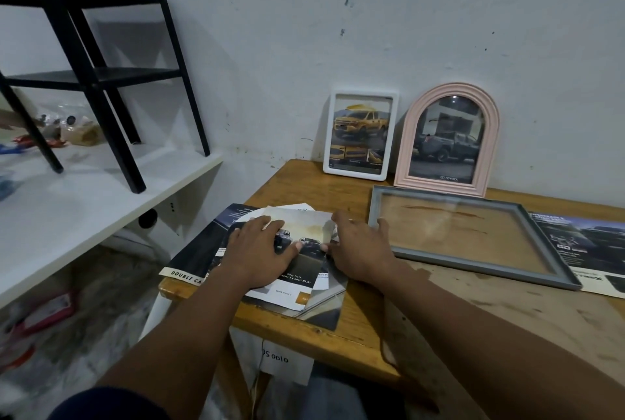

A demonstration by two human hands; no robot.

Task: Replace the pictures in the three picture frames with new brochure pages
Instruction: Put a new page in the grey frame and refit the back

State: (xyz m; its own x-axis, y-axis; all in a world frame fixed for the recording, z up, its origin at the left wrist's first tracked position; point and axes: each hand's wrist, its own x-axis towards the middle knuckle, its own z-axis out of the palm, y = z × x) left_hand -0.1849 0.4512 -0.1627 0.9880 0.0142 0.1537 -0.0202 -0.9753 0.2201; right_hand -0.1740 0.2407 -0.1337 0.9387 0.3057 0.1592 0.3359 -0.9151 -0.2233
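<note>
Left hand point(262, 248) lies flat, fingers spread, on the brochure pages point(304, 223) stacked at the left end of the table point(372, 318). Right hand point(362, 247), fingers relaxed, rests against the top page's right edge, just beside the empty grey frame point(473, 264). The lower pages are mostly covered.

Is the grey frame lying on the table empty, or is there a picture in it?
Empty: the grey frame shows only plain brown behind its glass, no printed page.

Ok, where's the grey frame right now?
The grey frame lies flat on the table, right of centre, beside the right hand and in front of the pink frame, its right end over a brochure.
</note>
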